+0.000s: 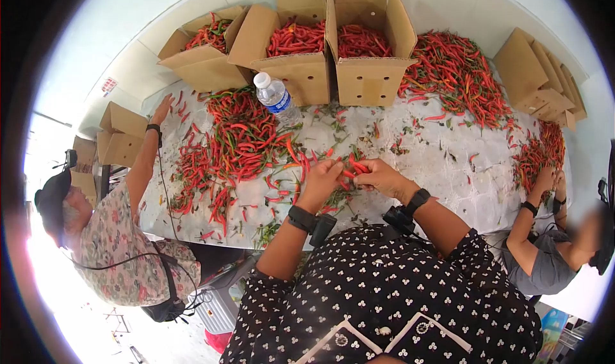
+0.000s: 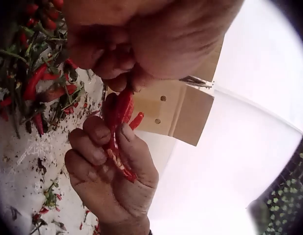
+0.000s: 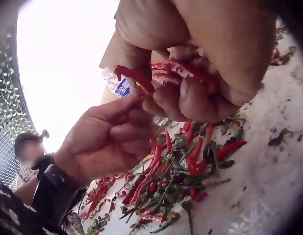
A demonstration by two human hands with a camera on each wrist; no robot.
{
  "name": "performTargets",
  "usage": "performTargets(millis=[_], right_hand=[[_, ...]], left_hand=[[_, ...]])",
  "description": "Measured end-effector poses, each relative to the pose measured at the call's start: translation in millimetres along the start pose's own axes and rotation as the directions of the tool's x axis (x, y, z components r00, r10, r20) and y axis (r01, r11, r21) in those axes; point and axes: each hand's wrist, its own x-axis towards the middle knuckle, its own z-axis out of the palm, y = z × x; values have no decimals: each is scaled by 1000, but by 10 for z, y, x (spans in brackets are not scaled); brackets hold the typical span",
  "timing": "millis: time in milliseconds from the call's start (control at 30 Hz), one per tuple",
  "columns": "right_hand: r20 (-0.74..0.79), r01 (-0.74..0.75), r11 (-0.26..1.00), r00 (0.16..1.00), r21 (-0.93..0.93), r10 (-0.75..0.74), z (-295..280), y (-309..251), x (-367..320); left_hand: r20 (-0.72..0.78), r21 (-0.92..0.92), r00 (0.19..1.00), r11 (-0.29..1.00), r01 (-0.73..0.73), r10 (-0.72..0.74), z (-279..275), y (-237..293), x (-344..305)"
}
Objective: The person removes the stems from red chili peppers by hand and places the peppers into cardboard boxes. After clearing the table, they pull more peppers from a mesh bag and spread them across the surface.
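- Your right hand (image 1: 379, 175) is curled round a small bunch of chillies (image 1: 351, 167), fingers and thumb clamped on them. The left-wrist view shows the bunch standing up out of that fist.
- Your left hand (image 1: 320, 177) meets it, fingertips pinching the end of one chilli (image 3: 136, 78) from the bunch. The two hands are together, low over the near part of the surface (image 1: 448, 172).
- The step in hand, as I read it, is working through the bunch one at a time at the stalk end. I can't tell whether this one has its stalk on, because your fingers cover that end.
- The next move, I'd judge, calls for a short, clean pull from the left pinch. The right fist should hold the rest firm so only the one comes away.
- The chillies are thin, long, glossy red and slightly curved, and a few tips poke out past your knuckles.
- Just under your hands lies a litter of green stalks (image 3: 163, 198) with stray red chillies among it.
- Further out to your left there's a big heap (image 1: 237, 143) of red and green.
- Behind the heap stands a water bottle (image 1: 277, 98), then open boxes (image 1: 368, 76) filled with red.
- A second heap (image 1: 458, 76) sits back right.
- There's a person (image 1: 122, 236) at the left end and another person (image 1: 541, 261) at the right, both with hands on the surface.
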Motion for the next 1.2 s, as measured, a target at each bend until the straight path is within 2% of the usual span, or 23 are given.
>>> performTargets(millis=[33,67,133,167,200,233,267,333,367,400,433,467,533,667,733,767,833,867,933,1067,1133,1167,1200], right_hand=[[36,2,999,999,-33,-1,-4,-2,2],[35,0,1000,999,-31,1,-20,4,12],[85,52,998,995,-26,-50,-76,35,24],[85,50,998,995,-23,-48,-116,46,17],[52,16,997,998,70,-20,-164,57,2],[22,-16,987,1000,163,12,-207,71,-14],[21,-17,986,1000,165,14,-249,95,-30],[-16,-16,874,1000,486,27,-297,125,-54],[-16,-13,874,1000,485,24,-314,134,-41],[-56,-3,876,998,482,35,-309,118,-46],[-96,4,877,994,480,48,-301,115,-54],[-99,3,877,994,481,50,-285,114,-48],[-155,-14,871,982,490,104,-234,97,-15],[-140,-46,925,984,378,106,-229,126,43],[-142,-52,958,985,284,95,-215,130,64],[-139,-51,958,986,283,94,-198,134,79],[-169,-48,976,982,213,85,-154,115,112],[-168,-48,976,982,212,85,-131,106,132],[-193,59,986,981,156,-28,-59,79,156],[-218,124,990,970,75,-105,-2,37,201],[-295,117,993,948,-35,-122,-18,-7,197],[-296,117,992,947,-37,-123,-28,-25,188],[-320,141,989,936,-35,-144,-39,-43,171]], left_hand=[[45,-138,997,988,75,-69,9,41,-19],[45,-137,996,987,78,-73,-9,33,-12],[222,-300,962,927,224,-161,-62,18,-8],[221,-299,961,927,227,-164,-110,32,-3],[247,21,950,982,189,-188,-160,82,0],[265,338,939,933,123,-220,-203,112,2],[265,339,938,932,126,-223,-238,110,-7],[399,617,915,757,-214,-67,-289,73,-12],[400,618,914,756,-217,-64,-301,53,47],[275,741,956,612,-275,97,-309,21,124],[170,848,947,448,-282,274,-311,-24,186],[173,848,947,449,-283,271,-306,-74,250],[133,938,932,261,-228,338,-258,-119,337],[66,973,939,188,-137,339,-146,-134,339],[54,983,901,137,-124,430,-134,-146,293],[52,983,901,136,-122,432,-152,-150,276],[141,940,888,223,-260,438,-194,-157,256],[140,940,888,222,-258,439,-194,-168,254],[105,823,895,467,-323,434,-133,-127,206],[129,747,922,575,-332,365,6,-12,122],[80,586,939,747,-315,333,43,32,73],[80,585,939,747,-316,335,12,25,80],[59,567,973,795,-216,222,-32,37,84]])
